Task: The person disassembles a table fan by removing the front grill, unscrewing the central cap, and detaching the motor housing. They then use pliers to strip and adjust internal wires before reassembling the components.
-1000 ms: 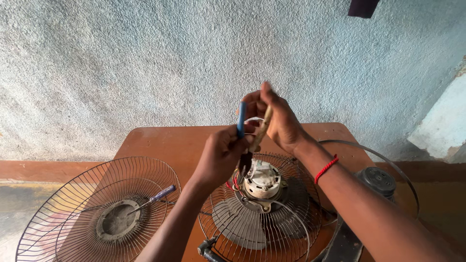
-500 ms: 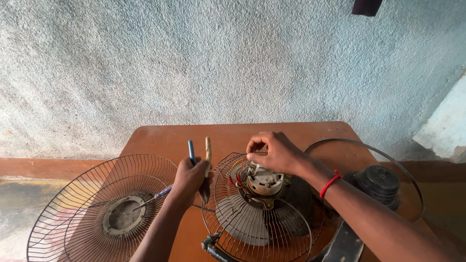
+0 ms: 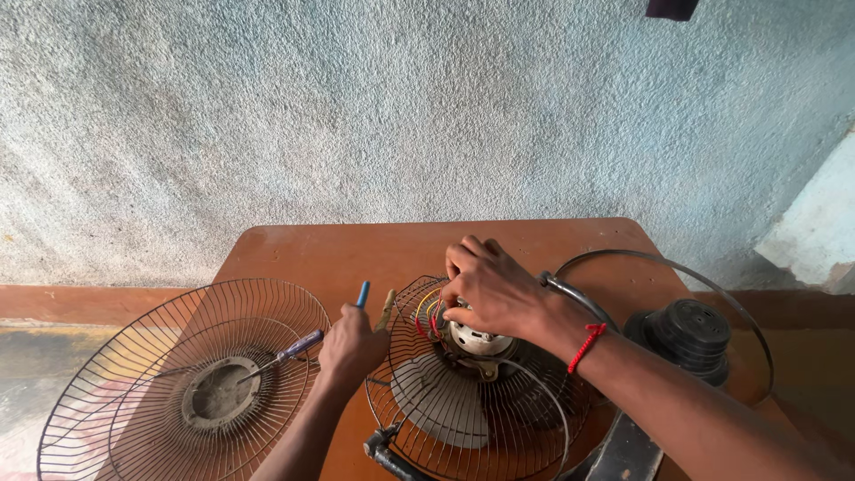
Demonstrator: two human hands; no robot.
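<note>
Fan motor [image 3: 478,338]: right hand [image 3: 495,289] fingers curled over, grip unclear; left hand [image 3: 350,346] fisted around pliers [image 3: 372,303].

Left hand [image 3: 352,346] clasps pliers [image 3: 374,305] beside the fan motor [image 3: 478,338]; right hand [image 3: 494,289] touches its wires [image 3: 426,310].

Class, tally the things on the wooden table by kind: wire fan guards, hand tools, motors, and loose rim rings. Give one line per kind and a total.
Wire fan guards: 2, front guard, rear guard
Hand tools: 2, screwdriver, pliers in the left hand
Motors: 1, motor under the right hand
Rim rings: 1, rim ring
Total: 6
</note>
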